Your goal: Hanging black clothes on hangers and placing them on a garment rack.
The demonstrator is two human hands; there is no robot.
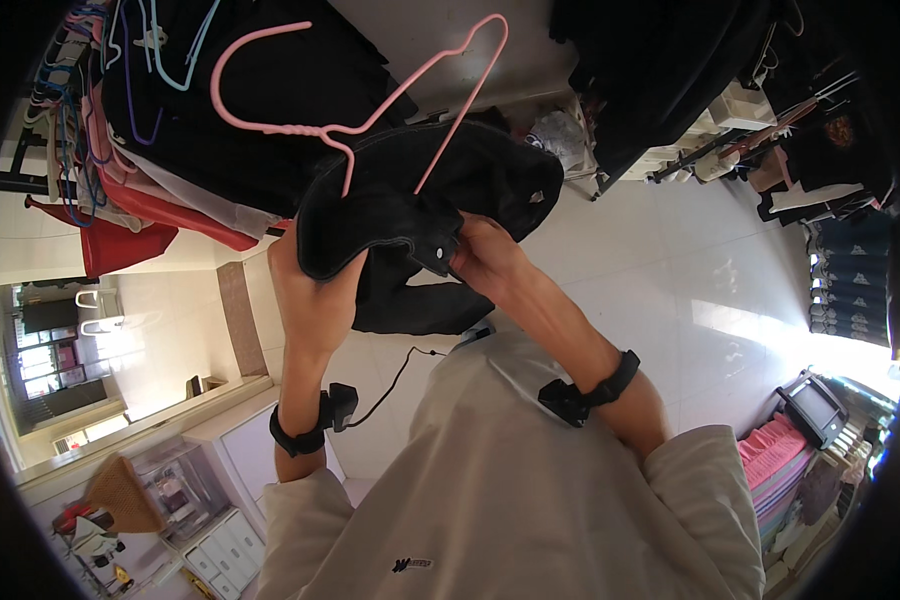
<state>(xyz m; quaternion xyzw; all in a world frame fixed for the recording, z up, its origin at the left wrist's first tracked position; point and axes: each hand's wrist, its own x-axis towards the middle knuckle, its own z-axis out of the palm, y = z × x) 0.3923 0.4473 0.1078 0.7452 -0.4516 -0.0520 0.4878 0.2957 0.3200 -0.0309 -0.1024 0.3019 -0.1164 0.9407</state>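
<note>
A black garment [495, 161] with stitched edges hangs in front of my torso, held up between both hands. My left hand [311, 296] grips its left edge, with the fingers hidden behind the cloth. My right hand [489, 251] pinches the edge beside a silver button [440, 253]. A pink hanger [292, 129] rises out of the garment's opening, its hook pointing left. The hanger's lower ends disappear inside the black cloth. Lower down, a loose black part of the garment [420, 309] droops below my hands.
At upper left, clothes and several hangers [64, 120] crowd a rack, with red cloth [131, 244] below. Dark clothes [637, 67] hang at upper right. A mirror [120, 337] stands left. White drawers [225, 551] sit lower left. A cable [390, 394] runs from my left wrist strap.
</note>
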